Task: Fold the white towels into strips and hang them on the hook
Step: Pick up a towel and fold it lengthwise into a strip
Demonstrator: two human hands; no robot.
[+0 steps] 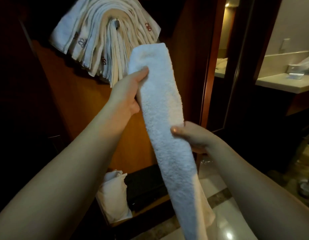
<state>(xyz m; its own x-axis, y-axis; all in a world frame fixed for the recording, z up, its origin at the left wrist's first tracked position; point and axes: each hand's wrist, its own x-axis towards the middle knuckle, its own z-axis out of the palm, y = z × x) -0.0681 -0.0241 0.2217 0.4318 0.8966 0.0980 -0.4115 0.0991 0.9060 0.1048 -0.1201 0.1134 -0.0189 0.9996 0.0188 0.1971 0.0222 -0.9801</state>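
**Strip in hand, stack on the hook**

My white towel strip (169, 129) is folded long and narrow, slanting from 12 o'clock down toward 5. At 11 o'clock, the hung towels (98, 44) drape in layers over the metal hook (117, 23).

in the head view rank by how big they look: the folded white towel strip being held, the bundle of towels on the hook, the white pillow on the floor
1. Folded white towel strip, though nearest the camera.
2. Bundle of hung towels.
3. White pillow.
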